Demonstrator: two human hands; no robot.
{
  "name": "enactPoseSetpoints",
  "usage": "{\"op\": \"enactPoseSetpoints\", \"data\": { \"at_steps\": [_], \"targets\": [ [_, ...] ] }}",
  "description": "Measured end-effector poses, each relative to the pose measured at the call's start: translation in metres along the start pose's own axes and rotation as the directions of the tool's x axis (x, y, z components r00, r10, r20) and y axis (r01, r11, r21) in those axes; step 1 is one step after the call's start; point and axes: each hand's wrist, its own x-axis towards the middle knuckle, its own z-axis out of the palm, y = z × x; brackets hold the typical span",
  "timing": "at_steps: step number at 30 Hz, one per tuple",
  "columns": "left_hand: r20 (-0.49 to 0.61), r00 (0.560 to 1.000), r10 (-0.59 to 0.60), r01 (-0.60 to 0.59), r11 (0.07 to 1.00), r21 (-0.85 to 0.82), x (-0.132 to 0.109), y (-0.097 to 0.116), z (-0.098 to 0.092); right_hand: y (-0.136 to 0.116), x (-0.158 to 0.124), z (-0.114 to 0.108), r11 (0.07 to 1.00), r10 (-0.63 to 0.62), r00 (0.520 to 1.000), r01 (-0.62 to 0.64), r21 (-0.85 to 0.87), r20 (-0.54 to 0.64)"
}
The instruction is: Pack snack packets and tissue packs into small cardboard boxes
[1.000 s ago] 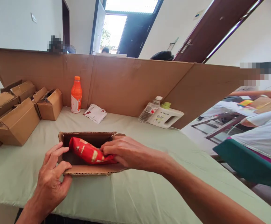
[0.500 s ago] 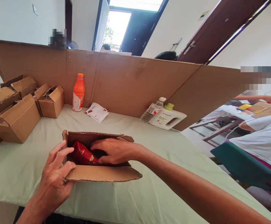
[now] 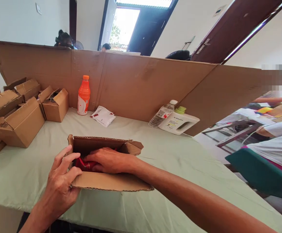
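Observation:
An open cardboard box (image 3: 111, 182) stands in front of me on the cloth-covered table, its flaps folded outward. My left hand (image 3: 62, 176) grips the box's left end, thumb and fingers over the rim. Inside lies a shiny red packet (image 3: 84, 164), partly covered by my right hand (image 3: 108, 160). The fingers of that hand bend over the packet with the thumb on the near side, closed around it. Much of the packet and the box's floor are hidden behind the hand and the near flap.
Several cardboard boxes (image 3: 25, 124) crowd the left side. Along the cardboard partition (image 3: 131, 85) are an orange bottle (image 3: 84, 97), a white packet (image 3: 103, 116), a leaning clear bottle (image 3: 161, 114) and a white jug (image 3: 177, 123). A person in a white shirt (image 3: 274, 139) is at the right.
My right hand has moved left and deeper into the box, from beside the red packet to over it, and its fingers have closed. My left hand keeps its grip on the box.

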Motion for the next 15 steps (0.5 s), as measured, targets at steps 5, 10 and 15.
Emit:
{"op": "enactPoseSetpoints", "data": {
  "at_steps": [5,10,15],
  "targets": [
    [-0.003,1.0,-0.006,0.006,1.0,-0.003,0.003,-0.001,-0.001,0.009,-0.015,-0.007,0.958,0.005,0.985,-0.055,0.282,0.174],
    [-0.007,1.0,-0.017,0.017,1.0,0.022,0.003,-0.002,0.002,0.009,-0.017,-0.001,0.983,0.052,0.996,-0.064,0.17,0.077],
    [-0.175,0.98,-0.097,0.104,0.994,0.032,-0.013,-0.003,0.006,0.004,-0.042,-0.001,0.99,-0.014,0.927,0.065,0.123,-0.374]
  ]
}}
